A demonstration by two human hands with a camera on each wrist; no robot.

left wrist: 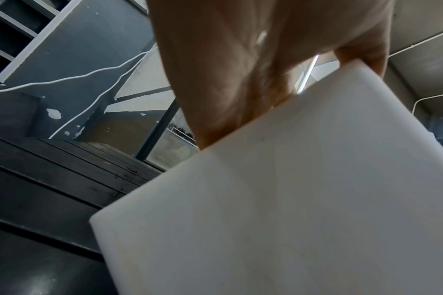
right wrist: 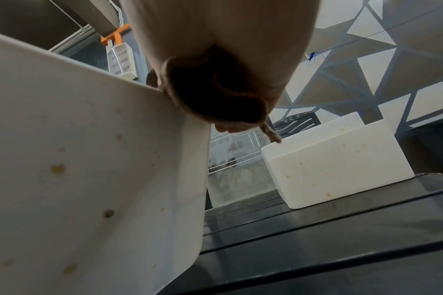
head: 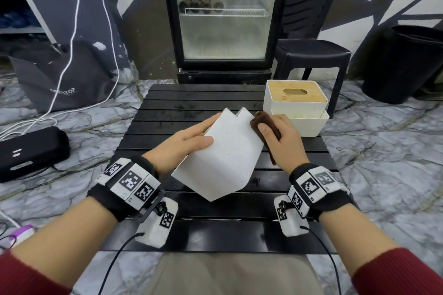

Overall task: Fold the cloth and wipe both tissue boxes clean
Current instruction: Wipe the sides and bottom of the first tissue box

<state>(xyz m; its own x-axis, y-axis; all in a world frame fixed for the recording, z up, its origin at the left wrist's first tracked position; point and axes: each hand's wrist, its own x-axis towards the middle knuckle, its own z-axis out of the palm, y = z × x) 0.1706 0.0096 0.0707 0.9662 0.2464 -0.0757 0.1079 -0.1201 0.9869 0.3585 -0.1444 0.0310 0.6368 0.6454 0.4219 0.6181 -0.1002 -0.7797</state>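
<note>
The white tissue box point(head: 223, 151) is held tilted above the black slatted bench point(head: 182, 108) by the left hand point(head: 184, 145), thumb and fingers clasped on its edge; the folded brown cloth point(head: 262, 122) is pressed against its right side, gripped by the right hand point(head: 281, 141); yellowish spots are seen on that side; the second tissue box point(head: 296, 100), wooden-lidded, is stacked at the bench's far right corner.
</note>
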